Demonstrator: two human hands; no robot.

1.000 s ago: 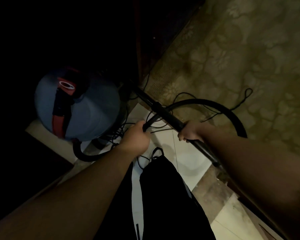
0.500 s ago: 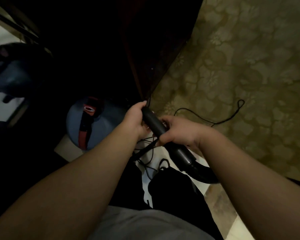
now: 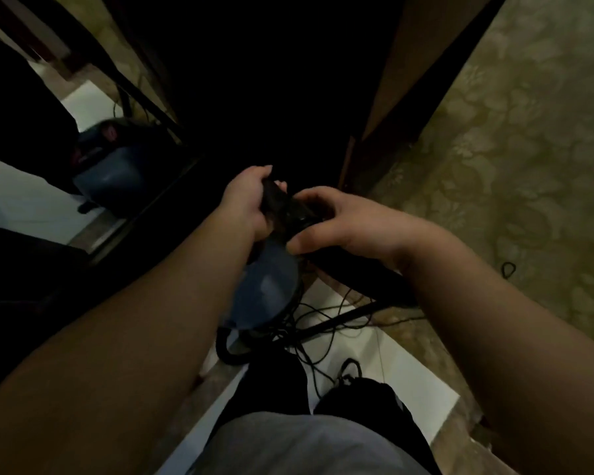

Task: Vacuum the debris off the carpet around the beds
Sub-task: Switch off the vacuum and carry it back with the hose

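Both my hands hold the black vacuum wand handle [image 3: 285,205] in front of me. My left hand [image 3: 246,202] grips its upper end and my right hand [image 3: 333,217] curls round the lower part where the black hose [image 3: 367,279] joins. The blue canister vacuum [image 3: 264,293] stands on the floor right below my hands, partly hidden by my left forearm. The patterned olive carpet [image 3: 515,159] spreads out to the right. No debris shows in this dim light.
A tangle of thin black power cord [image 3: 309,334] lies on the white tiled floor [image 3: 384,365] by my feet. A dark wooden door or panel [image 3: 288,80] rises ahead. At the left a mirror-like surface shows a second blue canister [image 3: 117,166].
I have lifted the wand handle up and brought my hands close together on it. The view has tilted up, so the canister now sits under my hands rather than to the left.
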